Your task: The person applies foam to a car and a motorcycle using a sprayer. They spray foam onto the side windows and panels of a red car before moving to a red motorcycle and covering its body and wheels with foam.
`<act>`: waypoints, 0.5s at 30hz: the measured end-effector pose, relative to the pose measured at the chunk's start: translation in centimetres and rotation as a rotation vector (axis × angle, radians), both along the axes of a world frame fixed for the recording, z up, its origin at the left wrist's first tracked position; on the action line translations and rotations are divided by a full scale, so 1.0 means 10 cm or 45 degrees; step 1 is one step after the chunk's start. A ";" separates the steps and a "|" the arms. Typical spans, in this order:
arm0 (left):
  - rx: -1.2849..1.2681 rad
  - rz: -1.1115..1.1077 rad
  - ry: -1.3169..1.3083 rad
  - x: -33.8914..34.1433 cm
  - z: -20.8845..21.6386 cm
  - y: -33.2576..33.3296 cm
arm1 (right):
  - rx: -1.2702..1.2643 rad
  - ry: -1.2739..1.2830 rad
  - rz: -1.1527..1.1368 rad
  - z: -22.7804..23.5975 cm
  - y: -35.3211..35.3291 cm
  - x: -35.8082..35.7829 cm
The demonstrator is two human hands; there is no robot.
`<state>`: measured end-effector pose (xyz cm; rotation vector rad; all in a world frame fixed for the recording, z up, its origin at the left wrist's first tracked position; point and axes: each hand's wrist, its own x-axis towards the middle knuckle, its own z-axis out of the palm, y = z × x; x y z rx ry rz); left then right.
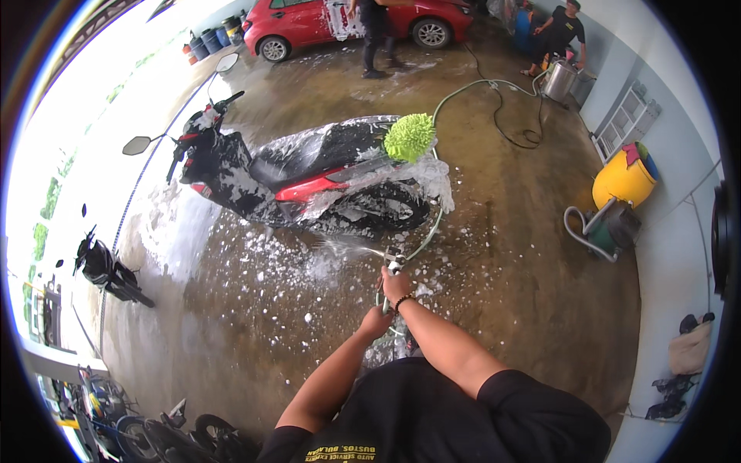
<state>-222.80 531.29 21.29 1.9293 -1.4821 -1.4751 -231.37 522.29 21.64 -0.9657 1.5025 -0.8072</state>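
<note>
My right hand (397, 285), with a dark bead bracelet at the wrist, is wrapped round a spray gun (394, 265). White spray fans out from its tip to the left, toward the scooter's lower side. Just below and left, my left hand (375, 321) is closed on the pale hose (384, 304) under the gun. Ahead of me a black and red scooter (312, 184) stands sideways, its front to the left, with white foam over its body and rear wheel. A lime green wash mitt (409, 137) lies on its tail.
Foam clumps dot the wet floor (494, 309). A hose (455, 92) loops behind the scooter. Beyond are a red car (340, 31), a standing person (376, 35) and a seated person (566, 29). A yellow drum (620, 182) and vacuum (614, 229) stand right; a parked motorcycle (108, 270) stands left.
</note>
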 end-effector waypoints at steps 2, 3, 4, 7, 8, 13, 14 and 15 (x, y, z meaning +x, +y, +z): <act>0.062 0.085 0.079 0.05 -0.05 0.06 | -0.014 0.043 0.031 -0.08 0.01 0.09; 0.093 0.128 0.119 0.07 -0.08 0.09 | -0.021 0.064 0.047 -0.12 0.02 0.14; 0.043 0.144 0.111 0.08 -0.06 0.11 | -0.062 0.123 0.047 -0.25 0.00 0.19; -0.077 0.159 0.049 0.04 -0.07 0.12 | -0.273 0.351 0.005 -0.50 -0.04 0.20; -0.102 0.174 -0.006 0.05 -0.09 0.14 | -0.410 0.452 -0.003 -0.50 -0.03 0.22; 0.080 0.434 0.269 0.12 -0.25 0.29 | -0.401 0.623 0.325 0.03 0.08 0.34; 0.062 0.472 0.304 0.08 -0.22 0.26 | -0.362 0.645 0.580 -0.01 0.01 0.34; 0.044 0.510 0.338 0.04 -0.21 0.22 | -0.398 0.701 0.672 0.02 -0.02 0.34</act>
